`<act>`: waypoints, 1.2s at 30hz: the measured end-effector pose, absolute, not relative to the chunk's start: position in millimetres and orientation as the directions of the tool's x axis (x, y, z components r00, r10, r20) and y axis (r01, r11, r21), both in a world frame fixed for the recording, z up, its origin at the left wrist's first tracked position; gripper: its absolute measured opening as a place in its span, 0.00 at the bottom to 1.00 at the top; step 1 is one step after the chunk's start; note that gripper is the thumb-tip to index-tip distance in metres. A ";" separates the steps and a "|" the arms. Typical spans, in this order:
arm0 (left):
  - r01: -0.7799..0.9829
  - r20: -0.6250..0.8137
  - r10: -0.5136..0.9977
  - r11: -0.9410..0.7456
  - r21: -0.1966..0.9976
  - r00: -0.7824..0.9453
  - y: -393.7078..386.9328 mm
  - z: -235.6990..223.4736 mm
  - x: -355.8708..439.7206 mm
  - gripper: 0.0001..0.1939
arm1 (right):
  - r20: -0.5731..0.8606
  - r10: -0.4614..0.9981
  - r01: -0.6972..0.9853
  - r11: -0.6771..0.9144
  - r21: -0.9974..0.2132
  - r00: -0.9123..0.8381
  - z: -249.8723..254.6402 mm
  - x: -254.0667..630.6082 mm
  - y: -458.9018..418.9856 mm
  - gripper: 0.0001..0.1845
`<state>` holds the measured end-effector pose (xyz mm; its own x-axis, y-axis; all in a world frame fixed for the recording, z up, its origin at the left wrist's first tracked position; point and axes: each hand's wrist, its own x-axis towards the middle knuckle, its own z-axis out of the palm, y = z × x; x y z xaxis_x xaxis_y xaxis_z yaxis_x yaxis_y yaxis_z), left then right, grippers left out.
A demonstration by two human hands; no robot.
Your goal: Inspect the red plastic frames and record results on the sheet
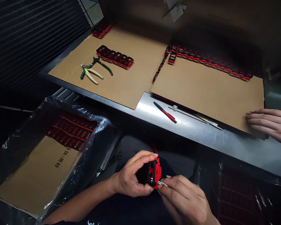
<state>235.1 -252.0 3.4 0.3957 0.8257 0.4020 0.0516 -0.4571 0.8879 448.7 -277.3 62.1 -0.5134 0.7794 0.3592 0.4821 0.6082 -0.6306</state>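
Between the thumb and fingers of my left hand [135, 175] is a small red-and-black plastic part [155, 173], gripped by its two ends and tilted on edge. My right hand [187, 197] pinches a thin, shiny metal tool [163, 183], and its tip meets the red side of the part near the lower end. Most of that tool is hidden in my fingers, so its exact kind does not show. Both hands are over my lap, in front of the metal table edge.
Cardboard sheets [178, 81] cover the metal table [142, 101], bearing rows of red-and-black parts [210, 61]. Two pliers [92, 73] lie at left, a red pen [165, 112] nearer. Another person's hand [269, 123] rests at right. A plastic-lined box [32, 184] holds more parts.
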 end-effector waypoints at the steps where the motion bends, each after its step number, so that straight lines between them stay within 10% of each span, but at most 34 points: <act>1: 0.038 0.388 0.838 -0.435 0.900 0.384 -253.3 1.7 235.5 0.45 | 0.371 0.782 0.469 0.606 -0.643 -0.502 62.7 446.9 -276.6 0.09; 6: -0.131 0.291 0.898 -0.262 0.956 0.329 -260.8 -8.2 237.6 0.42 | 0.383 0.810 0.437 0.569 -0.697 -0.444 69.7 446.3 -272.1 0.09; 12: -0.368 0.116 0.962 -0.018 0.930 0.246 -264.7 -6.7 234.1 0.33 | 0.405 0.907 0.818 0.320 -0.477 -0.118 44.4 500.8 -229.4 0.09; 19: -0.343 0.258 0.948 -0.184 0.921 0.187 -268.4 -10.3 226.4 0.41 | 0.500 0.865 0.964 0.115 -0.239 0.021 8.8 536.2 -179.0 0.15; 22: -0.219 0.344 0.929 -0.311 0.925 0.134 -269.2 -14.3 225.4 0.38 | 0.514 0.858 0.868 0.245 -0.432 0.014 32.8 495.2 -201.6 0.09; 26: 0.012 0.544 0.833 -0.548 0.836 0.101 -269.1 -20.5 223.5 0.37 | 0.074 0.933 0.356 0.207 -0.911 -0.353 61.9 423.3 -234.8 0.14; 36: 0.205 0.681 0.696 -0.718 0.665 0.227 -265.4 -14.8 212.7 0.38 | -0.172 0.864 0.277 -0.040 -0.960 -0.472 64.6 395.8 -237.8 0.12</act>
